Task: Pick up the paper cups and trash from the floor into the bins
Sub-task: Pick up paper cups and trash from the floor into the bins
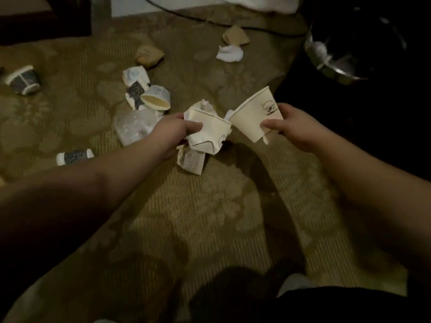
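Nearest, two hands each grip one white paper cup above the carpet point(210, 206): the left hand point(172, 134) pinches a crushed cup point(210, 134) with curled thumb and fingers, the right hand point(291, 129) holds an intact printed cup point(254, 115) by its base, and the two rims almost touch. Beyond them six more cups lie on the floor, one flattened point(191, 160) under the crushed one, three dark-patterned point(74, 156) point(22, 80) point(136, 93), one lying open-mouthed point(156, 97) and one clear plastic point(135, 127). Farther off lie two brown paper wads point(149, 55) point(235, 36) and one white wad point(229, 53), with one metal-rimmed bin point(335, 66) at the right.
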